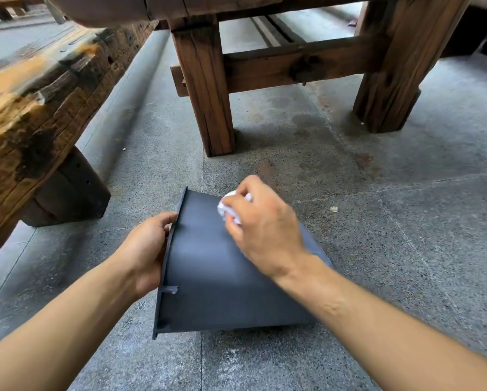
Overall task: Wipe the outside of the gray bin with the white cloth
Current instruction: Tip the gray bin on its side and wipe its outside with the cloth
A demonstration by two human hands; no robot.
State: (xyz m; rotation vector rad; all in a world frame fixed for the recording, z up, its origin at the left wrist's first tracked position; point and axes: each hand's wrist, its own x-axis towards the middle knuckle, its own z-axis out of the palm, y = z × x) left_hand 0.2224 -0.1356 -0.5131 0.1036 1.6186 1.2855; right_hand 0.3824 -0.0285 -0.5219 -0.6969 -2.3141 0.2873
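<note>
Speckled gray stone floor (377,235) fills the scene, with a heavy wooden table (301,60) standing ahead on 2 thick legs and a rough timber bench (36,108) running along the left. Near the bottom center, the gray bin (208,277) lies tipped on its side on the floor, its rim facing left and its base toward the right. The left hand (146,249) grips the rim, fingers curled over its edge. The right hand (262,232) rests on the bin's upturned outer wall near the far edge, fingers curled around a crumpled white cloth (231,208) pressed against the gray surface.
</note>
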